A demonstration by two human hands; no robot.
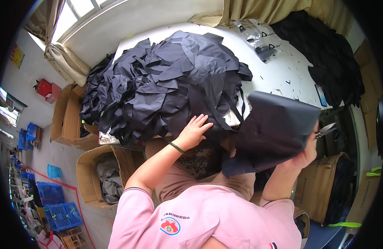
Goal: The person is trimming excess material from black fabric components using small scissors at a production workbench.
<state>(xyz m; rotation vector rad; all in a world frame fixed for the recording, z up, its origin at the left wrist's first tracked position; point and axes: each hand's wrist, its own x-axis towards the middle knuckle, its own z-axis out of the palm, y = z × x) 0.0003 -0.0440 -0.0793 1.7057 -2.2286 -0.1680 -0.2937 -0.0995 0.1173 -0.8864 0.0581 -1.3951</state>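
Observation:
My left hand (193, 132) lies on the near edge of a big heap of black fabric pieces (179, 70), palm down with the fingers spread. On the right, my right hand (306, 152) grips a black fabric piece (278, 122) by its right edge and holds it up off my lap. Small metal thread snips (325, 130) jut out beside the fingers of that hand; how they are held is hidden. The raised piece has a broad, smooth face, and its lower left corner hangs over my thigh.
The white table (293, 76) has dark scraps scattered over it. A second black heap (324, 54), a clear plastic bag (258, 37) and a phone (321, 95) lie on the right side. Cardboard boxes (86, 178) stand left and right of me; blue crates (63, 216) are farther left.

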